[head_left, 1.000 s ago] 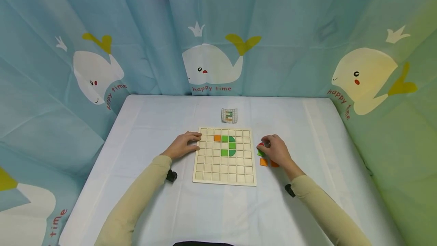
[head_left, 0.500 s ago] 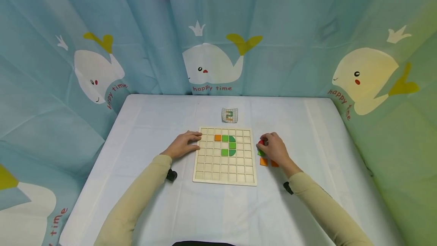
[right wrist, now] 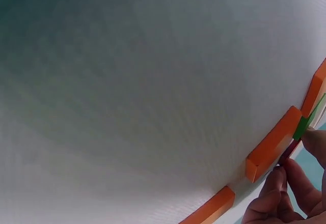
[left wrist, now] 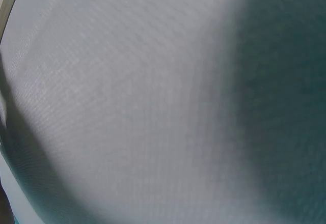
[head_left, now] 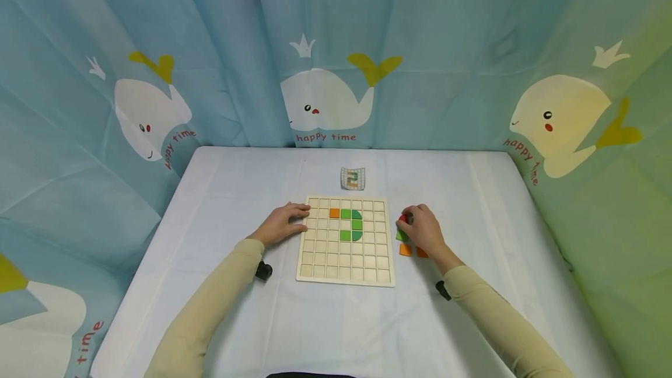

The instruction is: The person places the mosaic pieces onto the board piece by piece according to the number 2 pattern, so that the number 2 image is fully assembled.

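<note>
A pale wooden grid board lies on the table. Orange, light green and rounded dark green tiles fill some of its squares. At the board's left edge, the left hand rests its fingertips against the rim with thumb and fingers spread. To the right of the board, the right hand has thumb and finger around a red piece, partly hidden by the fingers. A light green tile lies just beneath the thumb; in the right wrist view this green tile touches the thumb. The left wrist view shows mostly cloth.
Orange tiles lie near the right hand; one orange tile shows close up in the right wrist view. A small card with a printed grid pattern lies behind the board. A whale-print curtain encloses the white table.
The right hand's fingertips have shifted slightly at the red piece, and its wrist has moved a little left. The left hand and the tiles on the board stay put.
</note>
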Demonstrator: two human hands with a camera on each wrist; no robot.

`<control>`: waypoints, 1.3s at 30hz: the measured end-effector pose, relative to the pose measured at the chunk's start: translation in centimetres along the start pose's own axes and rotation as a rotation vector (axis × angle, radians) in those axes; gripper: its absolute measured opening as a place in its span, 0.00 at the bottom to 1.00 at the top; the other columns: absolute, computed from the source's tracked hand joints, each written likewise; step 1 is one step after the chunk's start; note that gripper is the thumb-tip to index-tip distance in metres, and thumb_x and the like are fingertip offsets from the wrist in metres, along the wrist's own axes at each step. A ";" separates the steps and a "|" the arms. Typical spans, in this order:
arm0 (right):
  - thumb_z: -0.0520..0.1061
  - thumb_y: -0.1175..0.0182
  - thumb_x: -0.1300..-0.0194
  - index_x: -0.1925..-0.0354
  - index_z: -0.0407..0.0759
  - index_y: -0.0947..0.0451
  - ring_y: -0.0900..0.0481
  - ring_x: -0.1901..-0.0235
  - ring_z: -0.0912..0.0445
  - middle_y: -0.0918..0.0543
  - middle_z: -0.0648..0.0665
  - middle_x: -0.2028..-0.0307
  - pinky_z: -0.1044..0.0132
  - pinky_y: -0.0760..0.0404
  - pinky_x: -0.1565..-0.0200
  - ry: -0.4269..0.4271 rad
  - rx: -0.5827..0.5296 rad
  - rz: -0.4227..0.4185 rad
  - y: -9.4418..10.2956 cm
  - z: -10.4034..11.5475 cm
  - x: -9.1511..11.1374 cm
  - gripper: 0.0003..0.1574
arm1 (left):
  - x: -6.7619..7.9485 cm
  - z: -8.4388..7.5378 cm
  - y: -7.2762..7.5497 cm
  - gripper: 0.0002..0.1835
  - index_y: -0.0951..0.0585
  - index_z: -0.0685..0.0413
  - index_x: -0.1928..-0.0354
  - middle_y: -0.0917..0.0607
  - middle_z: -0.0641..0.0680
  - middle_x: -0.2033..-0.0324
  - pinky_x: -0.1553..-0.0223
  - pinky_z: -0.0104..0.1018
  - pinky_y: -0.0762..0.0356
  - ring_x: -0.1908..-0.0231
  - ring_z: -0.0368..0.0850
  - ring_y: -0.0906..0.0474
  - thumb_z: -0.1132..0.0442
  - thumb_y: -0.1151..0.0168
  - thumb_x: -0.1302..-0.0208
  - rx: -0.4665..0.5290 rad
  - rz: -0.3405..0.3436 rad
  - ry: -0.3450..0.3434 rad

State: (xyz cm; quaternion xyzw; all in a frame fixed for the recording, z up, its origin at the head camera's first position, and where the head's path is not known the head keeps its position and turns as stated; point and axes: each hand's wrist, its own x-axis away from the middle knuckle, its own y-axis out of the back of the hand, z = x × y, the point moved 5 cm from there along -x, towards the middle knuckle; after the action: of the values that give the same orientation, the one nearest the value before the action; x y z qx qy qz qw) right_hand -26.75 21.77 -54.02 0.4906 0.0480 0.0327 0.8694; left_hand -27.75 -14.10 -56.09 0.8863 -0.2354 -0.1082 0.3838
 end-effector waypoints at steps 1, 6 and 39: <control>0.44 0.32 0.38 0.54 0.27 0.22 0.27 0.63 0.42 0.24 0.31 0.58 0.48 0.19 0.57 -0.001 0.002 0.001 0.0 0.0 0.0 0.22 | 0.0 0.0 0.0 0.26 0.22 0.61 0.39 0.27 0.53 0.34 0.24 0.38 0.53 0.32 0.50 0.36 0.59 0.33 0.37 0.001 0.000 -0.001; 0.44 0.33 0.38 0.53 0.27 0.22 0.26 0.61 0.41 0.24 0.30 0.57 0.47 0.19 0.55 -0.004 -0.001 -0.001 0.0 0.0 0.0 0.22 | 0.0 -0.1 0.1 0.26 0.22 0.61 0.39 0.27 0.53 0.34 0.24 0.37 0.53 0.32 0.50 0.36 0.58 0.33 0.37 0.002 0.002 -0.004; 0.43 0.33 0.36 0.47 0.31 0.21 0.20 0.55 0.43 0.23 0.34 0.52 0.50 0.15 0.51 0.046 -0.327 -0.040 0.2 1.8 -1.3 0.23 | -0.1 0.4 0.0 0.25 0.21 0.60 0.40 0.26 0.53 0.35 0.24 0.41 0.49 0.32 0.51 0.35 0.58 0.32 0.37 0.000 -0.023 -0.029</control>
State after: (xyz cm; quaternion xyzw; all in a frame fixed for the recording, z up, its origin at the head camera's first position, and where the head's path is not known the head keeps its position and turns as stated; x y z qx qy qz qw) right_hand -27.80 20.17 -52.88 0.3406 0.0716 0.0342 0.9368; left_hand -27.98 -14.24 -56.35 0.8872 -0.2307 -0.1254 0.3793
